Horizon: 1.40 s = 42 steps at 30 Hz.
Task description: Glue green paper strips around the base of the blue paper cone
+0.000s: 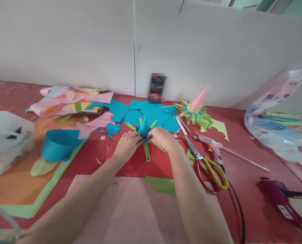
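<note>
A small blue paper cone point(144, 126) stands point up on a red sheet point(130, 166), with several green decorated paper strips point(147, 152) fanning out round its base. My left hand point(128, 142) pinches the left side of the base, where a dark blue band shows in part. From the right, my right hand point(161, 137) pinches the same base, its thumb and fingers close together. The fingertips hide part of the cone's lower edge. To the right lie scissors point(204, 166) with one red and one yellow handle, beside a pink glue gun point(214, 147) with a glue stick in it.
A similar piece with a pink cone point(201, 98) stands at the back right. Blue paper sheets point(151, 113) lie behind my hands. Left are a blue paper ring point(56, 145), pink scraps point(54, 105) and a white plastic bag point(8, 142). A purple power strip point(280, 198) lies right.
</note>
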Motion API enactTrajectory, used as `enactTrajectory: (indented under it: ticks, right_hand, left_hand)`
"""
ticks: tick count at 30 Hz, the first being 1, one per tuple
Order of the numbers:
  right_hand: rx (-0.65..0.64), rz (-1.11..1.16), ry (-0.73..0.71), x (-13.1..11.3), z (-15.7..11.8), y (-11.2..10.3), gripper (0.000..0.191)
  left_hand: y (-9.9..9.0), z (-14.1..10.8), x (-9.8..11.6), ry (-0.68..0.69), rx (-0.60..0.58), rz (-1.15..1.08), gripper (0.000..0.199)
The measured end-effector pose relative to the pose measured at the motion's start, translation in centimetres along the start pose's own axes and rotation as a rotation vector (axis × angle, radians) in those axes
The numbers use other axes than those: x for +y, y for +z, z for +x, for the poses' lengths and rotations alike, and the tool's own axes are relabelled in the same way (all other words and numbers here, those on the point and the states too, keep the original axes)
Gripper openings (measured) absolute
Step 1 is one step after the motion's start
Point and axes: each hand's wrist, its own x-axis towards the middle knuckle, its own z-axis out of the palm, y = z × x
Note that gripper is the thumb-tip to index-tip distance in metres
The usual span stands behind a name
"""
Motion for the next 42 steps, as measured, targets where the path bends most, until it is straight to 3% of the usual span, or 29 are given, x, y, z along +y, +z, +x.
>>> enactTrajectory:
  ticks: [42]
  right_hand:
    - [0.035, -0.002, -0.013, -0.04, -0.05, 0.13, 0.011]
  left_hand:
    - [0.14, 0.00, -0.06, 0.018, 0.008, 0.030, 0.014]
